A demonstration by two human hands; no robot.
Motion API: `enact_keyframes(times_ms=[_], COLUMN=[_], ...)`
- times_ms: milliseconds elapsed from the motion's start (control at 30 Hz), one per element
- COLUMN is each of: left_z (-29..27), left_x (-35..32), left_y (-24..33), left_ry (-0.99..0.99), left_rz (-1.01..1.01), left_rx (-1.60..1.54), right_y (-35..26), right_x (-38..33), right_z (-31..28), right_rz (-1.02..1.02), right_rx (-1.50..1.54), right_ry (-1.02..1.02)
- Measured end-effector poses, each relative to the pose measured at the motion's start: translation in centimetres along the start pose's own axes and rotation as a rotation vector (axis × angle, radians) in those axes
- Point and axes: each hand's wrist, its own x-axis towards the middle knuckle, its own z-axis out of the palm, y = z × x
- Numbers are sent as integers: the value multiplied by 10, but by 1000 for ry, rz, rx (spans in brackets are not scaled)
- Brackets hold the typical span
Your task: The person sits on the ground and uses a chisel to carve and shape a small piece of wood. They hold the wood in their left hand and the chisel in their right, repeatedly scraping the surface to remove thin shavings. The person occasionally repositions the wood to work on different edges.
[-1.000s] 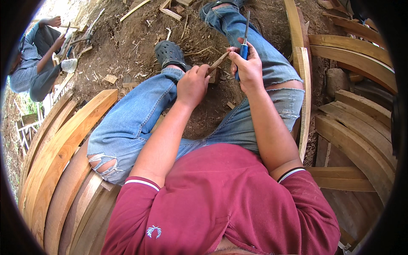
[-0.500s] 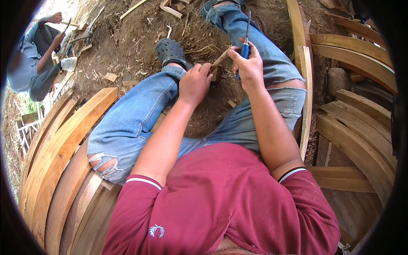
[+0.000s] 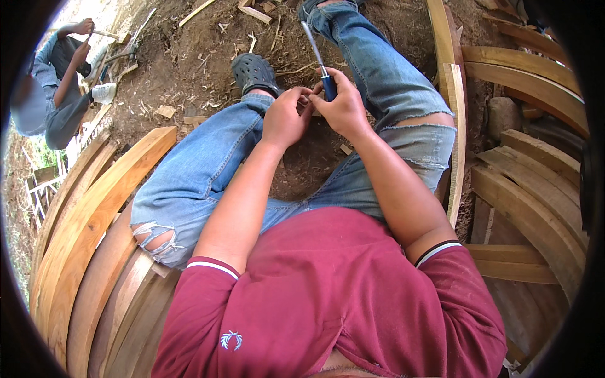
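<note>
My right hand (image 3: 343,108) is closed round the blue handle of a tool (image 3: 329,87) with a slim metal shaft. That shaft points up and away to the left; I cannot tell the tool's exact kind. Close beside it, my left hand (image 3: 287,118) has its fingers curled in and pinched. Fingertips of both hands meet between my knees. Whatever the left fingers hold is hidden by them.
Curved timber ribs (image 3: 104,227) rise at my left, with more curved timbers (image 3: 523,94) at my right. A long plank (image 3: 455,145) runs beside my right leg. Wood chips (image 3: 166,111) litter the dirt ground. Another person (image 3: 53,94) sits at the far left, hands raised.
My right hand has moved left and turned, so the shaft now leans left instead of pointing nearly straight away. The wooden stick seen between my hands is now hidden.
</note>
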Motion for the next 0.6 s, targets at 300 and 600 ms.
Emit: enact_keyframes(times_ms=[300, 600], left_z=[-11, -10], left_x=[0, -8], left_y=[-26, -31], left_ry=[58, 31], left_rz=[-147, -246], left_rx=[93, 252], right_y=[29, -1], right_x=[5, -18], right_z=[0, -16], right_rz=[128, 444], right_rx=[-297, -568], right_ry=[103, -513])
